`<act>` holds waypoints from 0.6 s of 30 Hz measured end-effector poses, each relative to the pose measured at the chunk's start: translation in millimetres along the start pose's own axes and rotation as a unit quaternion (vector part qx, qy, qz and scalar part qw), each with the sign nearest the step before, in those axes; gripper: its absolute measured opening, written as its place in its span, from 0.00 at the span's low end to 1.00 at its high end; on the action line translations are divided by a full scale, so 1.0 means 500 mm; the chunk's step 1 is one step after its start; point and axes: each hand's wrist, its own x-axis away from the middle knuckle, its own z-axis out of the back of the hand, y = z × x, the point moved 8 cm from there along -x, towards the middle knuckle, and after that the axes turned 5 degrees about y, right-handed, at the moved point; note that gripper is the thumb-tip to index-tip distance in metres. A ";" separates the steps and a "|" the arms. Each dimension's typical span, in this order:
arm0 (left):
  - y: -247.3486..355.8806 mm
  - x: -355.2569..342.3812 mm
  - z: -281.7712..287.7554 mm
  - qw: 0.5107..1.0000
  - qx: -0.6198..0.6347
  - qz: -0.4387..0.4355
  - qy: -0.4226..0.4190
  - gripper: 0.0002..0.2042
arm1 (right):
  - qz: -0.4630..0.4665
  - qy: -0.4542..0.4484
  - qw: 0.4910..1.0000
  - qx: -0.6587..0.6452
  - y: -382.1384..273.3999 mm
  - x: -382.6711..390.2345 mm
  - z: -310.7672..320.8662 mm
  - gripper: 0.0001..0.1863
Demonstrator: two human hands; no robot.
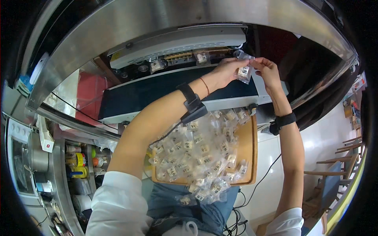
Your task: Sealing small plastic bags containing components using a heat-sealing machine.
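At the right end of the sealing machine, my left hand [225, 72] grips a small clear packet [243, 71] with a pale item inside. My right hand [267, 71] is beside it, thumb and fingers closed on the packet's upper right edge. Under both hands runs a dark conveyor belt [165, 94], below the machine's long white housing [178, 41], where a couple of similar packets [202, 58] lie. Nearer me, a wooden tray [249, 145] carries a heap of several such packets [204, 159], spilling over its near edge onto my lap.
A steel frame [275, 15] arches over the machine. On the left are a red container [89, 90], shelves of jars and bottles [78, 165] and a white appliance [17, 157]. On the right, wooden chairs [338, 173] stand on a pale floor, with black cables [240, 220] below.
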 end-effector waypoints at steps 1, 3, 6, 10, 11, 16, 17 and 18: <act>-0.012 -0.013 0.011 0.997 0.067 0.032 0.010 0.10 | -0.006 0.001 1.000 0.003 0.005 -0.005 -0.001 0.05; -0.033 -0.034 0.032 0.989 0.130 0.072 0.019 0.10 | -0.012 0.001 1.000 0.007 0.010 -0.016 -0.002 0.04; -0.057 -0.062 0.059 0.988 0.106 0.094 0.062 0.10 | 0.003 0.008 1.000 0.012 0.016 -0.030 0.001 0.04; -0.078 -0.107 0.073 0.986 0.102 0.079 0.107 0.09 | -0.044 0.027 0.998 0.020 0.053 -0.059 0.009 0.04; -0.083 -0.116 0.080 0.984 0.108 0.083 0.116 0.09 | -0.045 0.016 0.997 0.054 0.062 -0.068 0.002 0.05; -0.115 -0.162 0.084 0.959 0.200 0.100 0.175 0.09 | -0.020 0.100 0.995 -0.023 0.109 -0.154 0.048 0.05; -0.113 -0.169 0.080 0.964 0.176 0.107 0.168 0.09 | -0.017 0.087 0.996 0.000 0.112 -0.170 0.050 0.04; -0.112 -0.173 0.076 0.969 0.152 0.114 0.160 0.09 | -0.013 0.074 0.997 0.023 0.117 -0.184 0.050 0.04</act>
